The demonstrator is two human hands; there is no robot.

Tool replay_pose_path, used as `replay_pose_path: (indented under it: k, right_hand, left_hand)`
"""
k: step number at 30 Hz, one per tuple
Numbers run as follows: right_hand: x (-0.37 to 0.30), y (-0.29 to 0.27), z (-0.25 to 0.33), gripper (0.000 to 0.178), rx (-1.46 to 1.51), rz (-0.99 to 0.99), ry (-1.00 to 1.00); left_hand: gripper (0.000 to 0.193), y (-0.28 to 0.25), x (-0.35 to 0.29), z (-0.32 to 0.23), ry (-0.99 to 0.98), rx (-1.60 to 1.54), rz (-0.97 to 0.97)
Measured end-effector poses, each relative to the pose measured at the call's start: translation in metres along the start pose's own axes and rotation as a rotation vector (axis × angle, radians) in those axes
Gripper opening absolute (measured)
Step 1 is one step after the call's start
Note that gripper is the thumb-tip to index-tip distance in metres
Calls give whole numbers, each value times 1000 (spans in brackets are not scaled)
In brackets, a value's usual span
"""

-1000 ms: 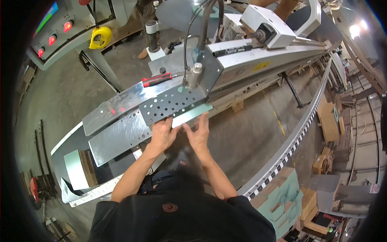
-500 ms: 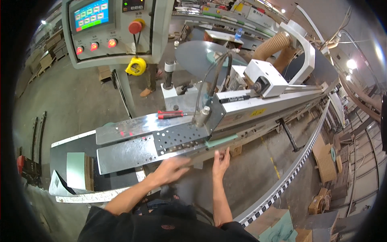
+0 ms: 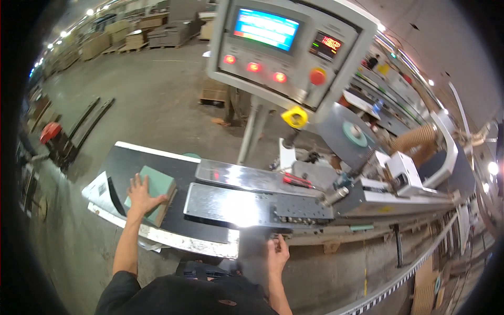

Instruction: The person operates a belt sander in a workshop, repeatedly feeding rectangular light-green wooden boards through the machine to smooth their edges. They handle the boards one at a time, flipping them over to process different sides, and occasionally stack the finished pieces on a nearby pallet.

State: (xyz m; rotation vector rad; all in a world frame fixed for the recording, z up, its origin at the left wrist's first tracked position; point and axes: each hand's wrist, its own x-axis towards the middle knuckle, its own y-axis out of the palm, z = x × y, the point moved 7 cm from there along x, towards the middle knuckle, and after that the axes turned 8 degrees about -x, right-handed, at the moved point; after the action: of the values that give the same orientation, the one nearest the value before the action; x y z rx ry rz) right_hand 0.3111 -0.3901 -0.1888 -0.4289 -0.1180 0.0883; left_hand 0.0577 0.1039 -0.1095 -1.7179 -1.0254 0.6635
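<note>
A person in a dark shirt spreads the left hand [image 3: 139,198] over a stack of green-topped boards [image 3: 163,182], left of centre in the frame.
The stack sits on a black table [image 3: 181,223]; the left fingers are splayed wide, apparently resting on its top face, the thumb toward the right edge. The right hand [image 3: 278,252], lower centre, is partly curled near the machine's metal plate [image 3: 210,202]; whether it grips anything cannot be told. Good handling probably means separating one board with light, even finger pressure, keeping the rest square.
</note>
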Motion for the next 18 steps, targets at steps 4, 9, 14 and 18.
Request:
replay_pose_path:
  k: [4,9,14,18]
  right_hand:
    - [-9,25,18,47,9,50,-55]
    - [-26,37,39,45,-34,83,-102]
    - [-39,28,38,43,-66,30,-143]
    - [-59,38,25,43,-60,65,-85]
  left_hand:
    - [126,-3,-3,-1,-10,-42,30]
    - [119,-17,-6,-5,21,-78,10]
    - [113,-51,-27,-43,359,-154,-70]
    - [108,-38,-60,-132,778,-166,168]
